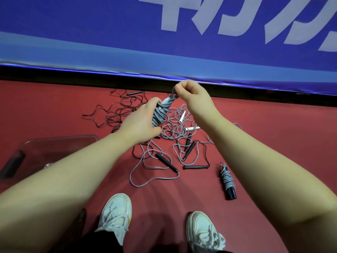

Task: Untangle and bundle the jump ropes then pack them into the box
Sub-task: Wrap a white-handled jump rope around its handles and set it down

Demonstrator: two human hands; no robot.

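Tying off the grey rope bundle [159, 116]

Our left hand [140, 123] grips it, long axis slanting up toward our right hand [189, 92], which pinches the loose loop [173, 90] just above. The clear box [60, 138] lies down-left of the grip, nearer the left hand.

Bright, even light falls from above and the colours are saturated. Soft, overlapping shadows spread over the red floor [273, 143] around the white shoes [116, 214]. Small glints show on the clear box [60, 138]. Wide-angle distortion bows the blue banner [91, 33] along its lower edge, and the corners look stretched and slightly soft
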